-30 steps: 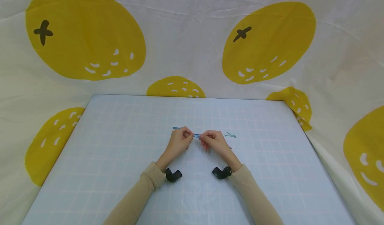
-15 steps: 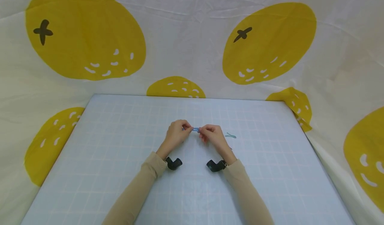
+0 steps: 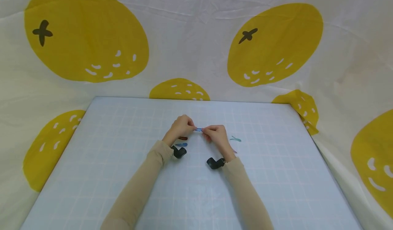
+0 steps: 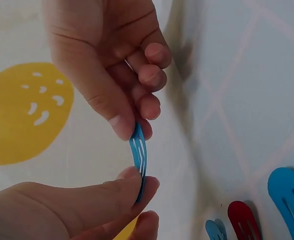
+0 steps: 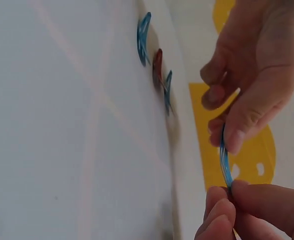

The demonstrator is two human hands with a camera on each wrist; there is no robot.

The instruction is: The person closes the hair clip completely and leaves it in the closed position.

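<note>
A slim blue snap hair clip is held above the table between both hands, one at each end. My left hand pinches its left end with thumb and fingers; in the left wrist view this left hand comes in from below. Thumb and forefinger of my right hand pinch the opposite end, and the right hand fills the lower part of the right wrist view. The clip looks slightly bowed, with slits along its length. Its ends are hidden under the fingertips.
By the left wrist lie a dark red hair clip and a blue hair clip; another blue clip shows in the right wrist view. Right of my right hand lies a teal clip with spread prongs. A pinkish piece peeks from behind the wrist.
Both hands have moved farther from the body with the blue clip between them. The red and blue clips near the left wrist have come into sight.
</note>
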